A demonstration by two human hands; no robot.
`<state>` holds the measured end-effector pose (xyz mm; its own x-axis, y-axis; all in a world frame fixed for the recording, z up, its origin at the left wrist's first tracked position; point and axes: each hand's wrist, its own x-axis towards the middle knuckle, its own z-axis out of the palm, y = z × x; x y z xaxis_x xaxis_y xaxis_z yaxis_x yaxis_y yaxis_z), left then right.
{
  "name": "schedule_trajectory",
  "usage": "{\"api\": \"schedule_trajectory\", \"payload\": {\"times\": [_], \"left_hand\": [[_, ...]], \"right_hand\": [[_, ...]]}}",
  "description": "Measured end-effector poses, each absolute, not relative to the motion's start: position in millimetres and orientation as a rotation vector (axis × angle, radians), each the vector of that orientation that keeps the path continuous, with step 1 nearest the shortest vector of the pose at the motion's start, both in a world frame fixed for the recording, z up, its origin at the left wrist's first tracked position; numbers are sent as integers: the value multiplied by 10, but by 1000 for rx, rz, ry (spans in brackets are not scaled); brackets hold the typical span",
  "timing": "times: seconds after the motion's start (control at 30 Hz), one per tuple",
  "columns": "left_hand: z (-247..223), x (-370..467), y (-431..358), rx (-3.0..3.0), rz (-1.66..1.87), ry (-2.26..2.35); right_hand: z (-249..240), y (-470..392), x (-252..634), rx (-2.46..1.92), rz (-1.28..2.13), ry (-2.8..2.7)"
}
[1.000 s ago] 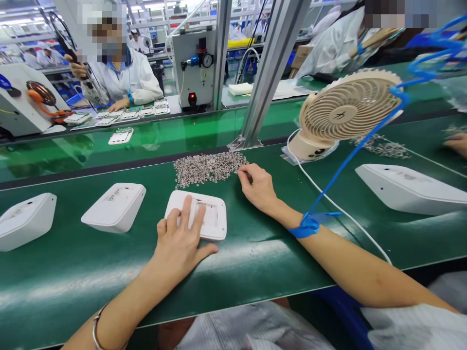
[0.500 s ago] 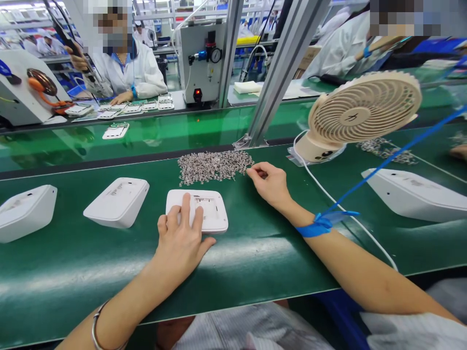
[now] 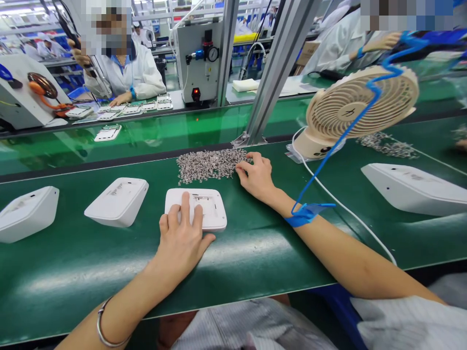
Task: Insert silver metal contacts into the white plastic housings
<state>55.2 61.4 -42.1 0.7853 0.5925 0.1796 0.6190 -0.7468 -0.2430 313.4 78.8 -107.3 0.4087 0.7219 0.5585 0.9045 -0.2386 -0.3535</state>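
My left hand (image 3: 182, 228) lies with spread fingers on a white plastic housing (image 3: 213, 221), which rests on the green work surface with its recessed side up. The fingers cover the left part of the housing. My right hand (image 3: 257, 177) is at the right end of a heap of small metal parts (image 3: 207, 165). Its thumb and forefinger come together at the heap's edge; whatever is between the tips is too small to make out. A blue wrist strap (image 3: 304, 215) with a coiled cord circles my right wrist.
Two more white housings (image 3: 118, 201) (image 3: 31, 214) stand to the left, and another housing (image 3: 412, 189) is at the right. A beige fan (image 3: 361, 104) with a white cable stands beyond my right hand. A metal post (image 3: 270, 73) rises behind the heap. Across the line sits a co-worker (image 3: 140, 68).
My right hand has moved left and slightly away from me, onto the heap's right edge. The blue cord now hangs across the fan. My left hand stays on the housing.
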Motion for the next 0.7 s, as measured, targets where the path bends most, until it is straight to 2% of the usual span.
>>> {"api": "schedule_trajectory", "payload": {"times": [0.2,0.5,0.7], "left_hand": [[-453,540,605,-2650,-142,-941],[-500,550,528,-2638,-194,-949],[-504,566,535,-2658,-178,-981]], "right_hand": [[-825,654,2795,-1790,-299,-1537],[-608,392,2280,-1429,342,-1434],[-639,400,2266,-1391,422,-1491]]}}
